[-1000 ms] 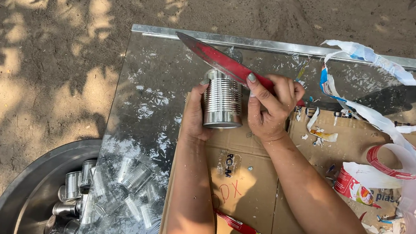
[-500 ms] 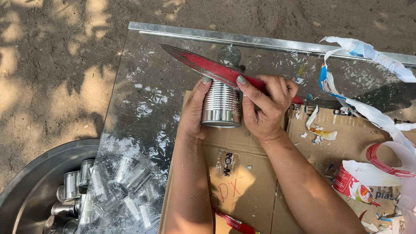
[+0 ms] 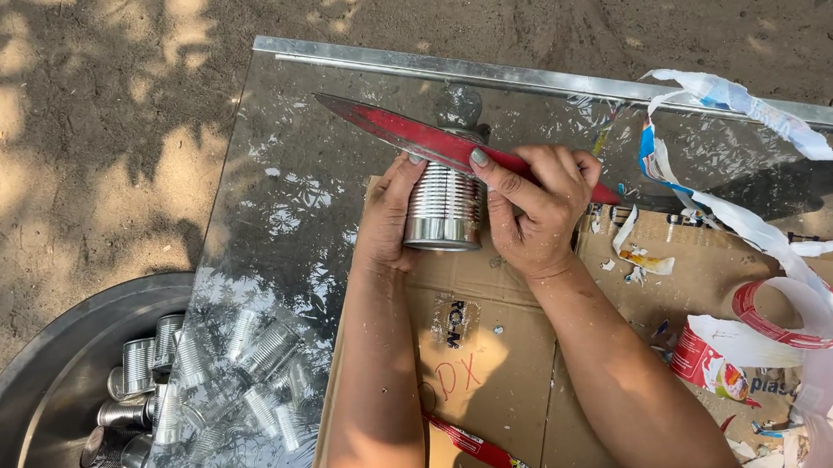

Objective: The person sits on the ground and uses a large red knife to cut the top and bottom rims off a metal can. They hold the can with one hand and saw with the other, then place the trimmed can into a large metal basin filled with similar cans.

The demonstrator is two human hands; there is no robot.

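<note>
The left hand (image 3: 390, 217) steadies a ribbed silver tin can (image 3: 446, 207) lying on flattened brown cardboard (image 3: 487, 341); the right hand (image 3: 535, 204), just beside it, grips a long red-bladed knife (image 3: 415, 136) across the can's far end.

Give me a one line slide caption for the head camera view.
Left hand steadies a bare ribbed tin can on cardboard while the right hand presses a red-bladed knife across it.

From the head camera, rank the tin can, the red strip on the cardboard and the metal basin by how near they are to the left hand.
1. Tin can: held by the left hand.
2. Red strip: lower down, on the cardboard.
3. Metal basin: bottom left, on the ground.
</note>
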